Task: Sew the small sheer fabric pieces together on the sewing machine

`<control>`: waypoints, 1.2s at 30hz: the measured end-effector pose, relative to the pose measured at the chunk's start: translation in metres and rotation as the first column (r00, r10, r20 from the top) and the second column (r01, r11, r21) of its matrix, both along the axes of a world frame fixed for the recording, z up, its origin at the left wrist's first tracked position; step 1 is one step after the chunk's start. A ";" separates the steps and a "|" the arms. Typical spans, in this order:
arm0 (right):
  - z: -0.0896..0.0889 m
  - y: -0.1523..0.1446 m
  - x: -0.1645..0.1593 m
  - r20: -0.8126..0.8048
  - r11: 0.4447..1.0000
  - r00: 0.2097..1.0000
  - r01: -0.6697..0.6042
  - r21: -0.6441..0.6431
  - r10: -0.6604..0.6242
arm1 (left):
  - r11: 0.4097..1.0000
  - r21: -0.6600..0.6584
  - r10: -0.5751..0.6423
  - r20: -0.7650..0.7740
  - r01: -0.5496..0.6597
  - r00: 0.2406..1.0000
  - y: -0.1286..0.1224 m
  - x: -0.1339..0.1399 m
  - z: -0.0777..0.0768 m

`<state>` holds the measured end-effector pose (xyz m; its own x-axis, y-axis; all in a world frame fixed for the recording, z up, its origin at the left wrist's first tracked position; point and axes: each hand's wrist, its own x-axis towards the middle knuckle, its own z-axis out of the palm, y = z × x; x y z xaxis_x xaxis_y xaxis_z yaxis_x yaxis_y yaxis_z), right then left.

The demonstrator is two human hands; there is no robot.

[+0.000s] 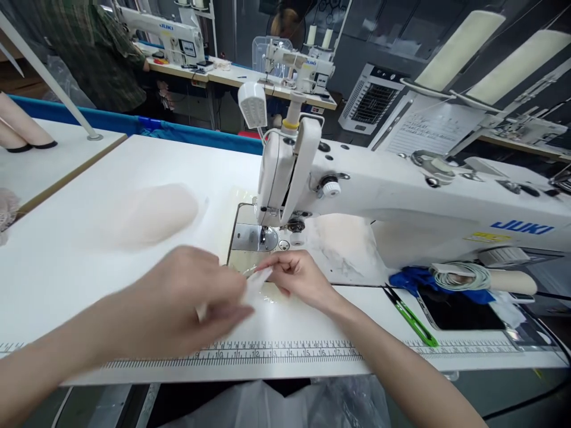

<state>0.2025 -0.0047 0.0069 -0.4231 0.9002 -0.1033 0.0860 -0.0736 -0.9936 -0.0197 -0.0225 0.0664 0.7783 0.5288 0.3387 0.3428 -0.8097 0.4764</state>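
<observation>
Just in front of the sewing machine's needle plate, both hands are on a thin, whitish, sheer piece of fabric. My right hand pinches one end between thumb and fingers. The other end runs into the curled fingers of my left hand, which is smeared by motion. Above them stands the head of the white sewing machine, its needle area close beyond my right fingertips. A pale beige, blurry-edged piece lies on the table left of the machine.
A ruler tape runs along the table's front edge. Green thread snips, a dark phone and a coil of cord lie to the right. Further machines and a person in a checked shirt are behind.
</observation>
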 end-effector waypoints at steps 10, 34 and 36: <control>0.015 -0.001 -0.006 -0.325 0.950 0.936 -0.218 -0.221 0.139 | 0.810 -0.471 0.360 -0.072 -0.350 0.930 0.012 -0.028 -0.018; 0.033 0.038 -0.108 -0.102 0.982 0.987 -0.106 0.158 0.123 | 0.341 -0.919 0.595 0.049 -0.197 0.802 0.040 -0.155 -0.027; 0.028 0.050 -0.119 -0.099 0.985 0.992 -0.063 0.162 0.079 | 0.427 -0.832 0.738 0.094 -0.355 0.668 0.061 -0.167 -0.023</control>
<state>0.0838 0.0450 0.0354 -0.4874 0.8689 0.0863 -0.0198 0.0878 -0.9959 -0.1868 0.0382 0.0438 0.1108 0.9772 -0.1811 0.2044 0.1559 0.9664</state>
